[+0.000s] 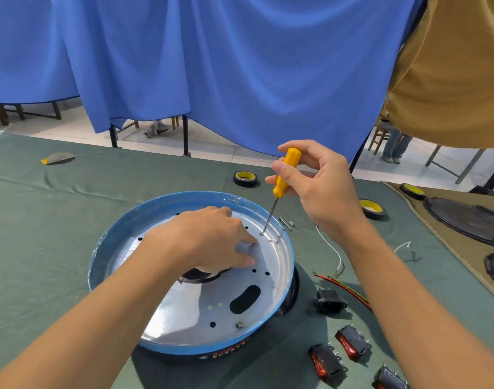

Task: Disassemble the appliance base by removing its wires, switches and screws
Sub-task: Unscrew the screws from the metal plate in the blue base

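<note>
The round appliance base (128,228), blue-rimmed with a silver metal inside, lies on the green table cloth. My left hand (212,240) rests flat on the silver plate, fingers straight and pressing down. My right hand (321,189) grips a yellow-handled screwdriver (285,172), held nearly upright. Its tip sits on a screw (261,234) at the plate's far right edge. Three red rocker switches (352,342) (325,362) (389,379), a black socket (330,300), a white wire (331,248) and red-green wires (349,290) lie on the cloth right of the base.
Loose screws (286,223) lie just beyond the base's far rim. Rolls of black tape (246,178) (373,209) (412,191) sit at the back and right. Black round parts (470,220) lie on a tan mat at far right. A blue curtain hangs behind the table.
</note>
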The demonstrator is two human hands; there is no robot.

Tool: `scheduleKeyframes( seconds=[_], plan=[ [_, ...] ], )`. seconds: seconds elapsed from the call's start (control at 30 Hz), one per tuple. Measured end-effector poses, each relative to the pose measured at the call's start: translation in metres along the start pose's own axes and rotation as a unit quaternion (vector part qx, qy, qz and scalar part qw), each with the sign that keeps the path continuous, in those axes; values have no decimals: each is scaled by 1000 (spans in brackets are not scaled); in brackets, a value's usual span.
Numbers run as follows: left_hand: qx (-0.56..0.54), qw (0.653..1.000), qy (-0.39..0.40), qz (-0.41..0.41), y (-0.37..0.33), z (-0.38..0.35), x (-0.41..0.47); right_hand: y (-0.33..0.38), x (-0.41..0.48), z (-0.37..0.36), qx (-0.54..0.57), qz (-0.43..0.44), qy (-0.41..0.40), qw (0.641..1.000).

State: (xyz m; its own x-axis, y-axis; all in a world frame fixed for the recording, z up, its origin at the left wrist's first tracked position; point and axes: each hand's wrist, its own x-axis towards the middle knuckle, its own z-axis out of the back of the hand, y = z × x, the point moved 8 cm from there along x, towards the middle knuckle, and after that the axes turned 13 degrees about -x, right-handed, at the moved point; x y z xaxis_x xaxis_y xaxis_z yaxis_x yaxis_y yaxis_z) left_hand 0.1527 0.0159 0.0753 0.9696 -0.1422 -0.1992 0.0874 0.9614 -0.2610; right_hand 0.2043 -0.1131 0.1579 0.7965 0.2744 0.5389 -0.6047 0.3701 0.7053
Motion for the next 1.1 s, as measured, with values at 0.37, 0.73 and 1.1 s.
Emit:
scheduleKeyframes(
  seconds=[0.37,0.73,1.1],
  plan=[
    [65,997,-14,-47,-13,-10,0,-5,3,-6,-15,10,-3,1000],
    [31,999,6,-35,-17,-12,0,-5,1,-12,-41,12,7,999],
    [45,999,19,-1,-14,-9,-3,5,5,-13,-155,44,37,986]
  ],
)
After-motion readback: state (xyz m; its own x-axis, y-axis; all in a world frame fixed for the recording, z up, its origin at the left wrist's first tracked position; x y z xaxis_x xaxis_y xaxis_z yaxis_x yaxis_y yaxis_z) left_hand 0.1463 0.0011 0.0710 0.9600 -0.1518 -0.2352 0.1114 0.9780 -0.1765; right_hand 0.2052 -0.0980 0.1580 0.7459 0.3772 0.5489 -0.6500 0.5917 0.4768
